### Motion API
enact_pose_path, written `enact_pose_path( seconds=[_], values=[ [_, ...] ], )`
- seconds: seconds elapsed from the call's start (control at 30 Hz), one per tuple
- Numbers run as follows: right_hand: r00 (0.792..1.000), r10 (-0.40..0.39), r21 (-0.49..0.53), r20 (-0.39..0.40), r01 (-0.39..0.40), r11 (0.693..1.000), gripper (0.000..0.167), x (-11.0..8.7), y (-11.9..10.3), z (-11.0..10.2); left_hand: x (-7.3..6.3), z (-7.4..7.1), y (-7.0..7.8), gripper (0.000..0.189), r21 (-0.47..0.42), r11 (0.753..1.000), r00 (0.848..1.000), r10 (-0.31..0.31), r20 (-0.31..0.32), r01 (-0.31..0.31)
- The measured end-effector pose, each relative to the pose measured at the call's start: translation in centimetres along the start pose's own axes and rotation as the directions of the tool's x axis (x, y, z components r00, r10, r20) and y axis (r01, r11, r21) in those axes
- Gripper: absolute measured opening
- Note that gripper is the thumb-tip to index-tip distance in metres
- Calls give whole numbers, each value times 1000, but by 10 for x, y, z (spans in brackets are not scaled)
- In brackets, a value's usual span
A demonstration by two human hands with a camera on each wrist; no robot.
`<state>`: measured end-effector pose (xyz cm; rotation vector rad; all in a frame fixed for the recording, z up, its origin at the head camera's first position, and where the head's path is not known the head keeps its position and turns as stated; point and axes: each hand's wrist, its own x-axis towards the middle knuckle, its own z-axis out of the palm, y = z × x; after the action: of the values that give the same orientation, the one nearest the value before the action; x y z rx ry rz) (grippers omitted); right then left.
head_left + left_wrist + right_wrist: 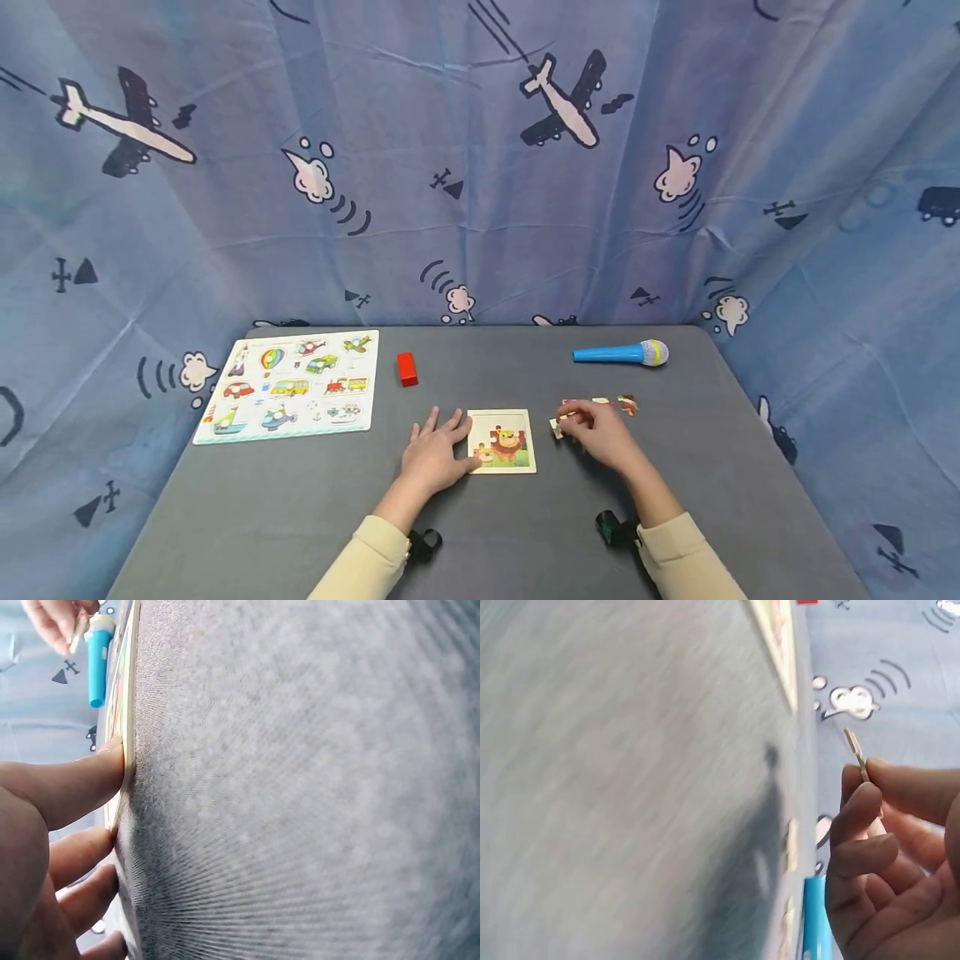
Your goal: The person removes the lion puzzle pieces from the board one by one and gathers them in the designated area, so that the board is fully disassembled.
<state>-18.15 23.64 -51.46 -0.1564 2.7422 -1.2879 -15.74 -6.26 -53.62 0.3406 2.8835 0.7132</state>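
A square wooden puzzle tray lies on the table, with an assembled lion picture in its lower part. My left hand rests at the tray's left side, fingers spread, its thumb on the lower-left edge. In the left wrist view the thumb and a fingertip touch the tray's rim. My right hand, just right of the tray, pinches a thin puzzle piece between thumb and fingers, raised above the table. Behind this hand lie several loose puzzle pieces, partly hidden by it.
A white board with vehicle pictures lies at the back left. Beside it is a red block. A blue toy microphone lies at the back right. A patterned blue curtain hangs behind the grey table.
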Motion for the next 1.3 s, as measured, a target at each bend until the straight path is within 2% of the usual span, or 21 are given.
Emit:
enact_pose_path(
  seconds=[0.2,0.3,0.4,0.53,0.67,0.9,1.03,1.13,1.3],
  values=[
    [991,111,39,-70,-109,993,16,-3,17,-3,0,0,1,73,10,1000,1000,0,-1,0],
    [984,156,4,-86,-156,988,15,-5,19,-2,0,-1,2,73,6,1000,1000,-5,2,5],
    [977,165,-92,-137,-179,980,14,-6,20,0,0,-1,3,73,8,1000,1000,1,2,-1],
    [970,138,-199,-199,-178,964,16,-8,21,0,0,0,4,73,9,1000,1000,7,0,-7],
    [971,132,-224,-201,-177,958,18,-8,22,-1,0,-1,5,73,1,1000,1000,5,-2,-5],
    [968,143,-162,-208,-178,971,18,-8,11,-6,0,0,5,72,-3,1000,1000,-1,8,1],
    [972,109,-111,-207,-134,985,21,-7,-6,-8,0,2,4,72,-5,1000,1000,-1,3,1],
    [979,75,-49,-191,-85,995,22,-4,-21,-4,0,3,2,73,-1,1000,1000,-6,2,6],
    [989,54,43,-139,-48,998,23,1,-42,12,0,3,0,73,4,1000,1000,-4,-3,4]
  ],
)
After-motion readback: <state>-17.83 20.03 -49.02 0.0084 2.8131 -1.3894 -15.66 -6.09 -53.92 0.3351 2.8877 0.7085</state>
